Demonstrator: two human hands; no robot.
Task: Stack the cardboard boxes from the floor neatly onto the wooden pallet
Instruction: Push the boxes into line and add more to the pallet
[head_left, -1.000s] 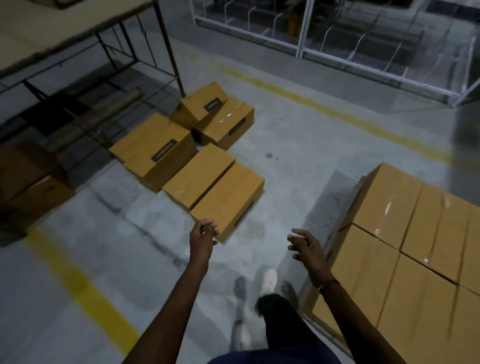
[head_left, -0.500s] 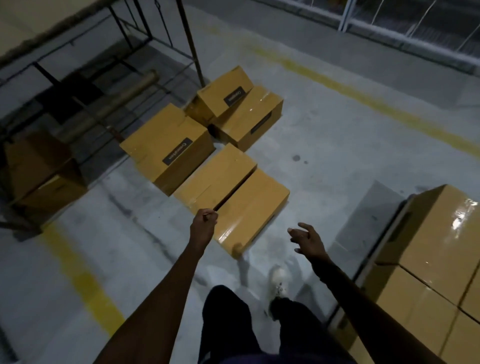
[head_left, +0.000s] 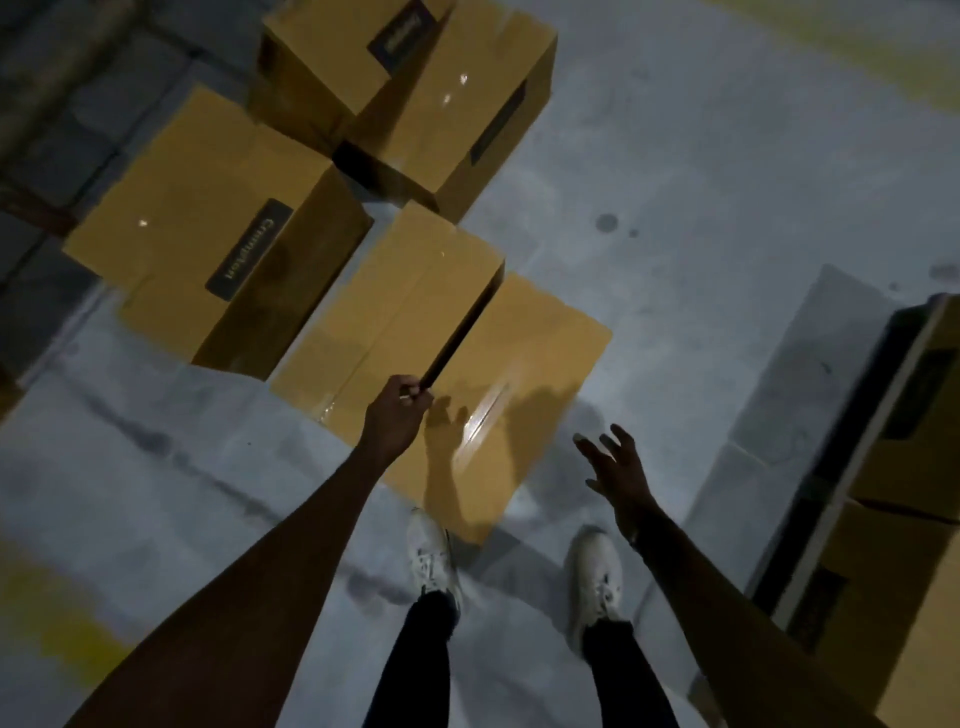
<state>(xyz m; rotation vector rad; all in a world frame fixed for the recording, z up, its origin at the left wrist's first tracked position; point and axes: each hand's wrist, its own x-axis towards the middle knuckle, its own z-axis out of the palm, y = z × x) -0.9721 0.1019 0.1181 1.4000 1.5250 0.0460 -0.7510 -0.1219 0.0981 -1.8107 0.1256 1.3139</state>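
Grip, left hand (head_left: 397, 413): fingers curled, hovering at the near end of the dark gap between the two nearest boxes; whether it touches cardboard or holds anything, cannot tell.
Labelled box (head_left: 208, 234): far left on the floor (head_left: 675, 208), dark label strip on top, untouched.
Rear boxes (head_left: 415, 78): two at top of view, pressed side by side, both on the floor.
Middle box (head_left: 400, 306): just left of the gap, flat on the floor, touching the nearest one.
Nearest box (head_left: 519, 379): taped top, directly ahead of the white shoes (head_left: 434, 561); judged to be the next pick.
Grip, right hand (head_left: 615, 467): wide, fingers spread, holding nothing, in the air off the right edge of the nearest box.
Stacked boxes (head_left: 909, 519): right edge of view, at least two levels, partly cut off by the frame; the pallet itself not made out in the dim light.
Progress: part done as judged. Some boxes already stacked at right; five in view on the floor remain.
Step in hand: reach and bend toward the nearest box, lift not yet begun.
Left to do: seat both hands, lift, carry right, set down squarely, repeat for the rest.
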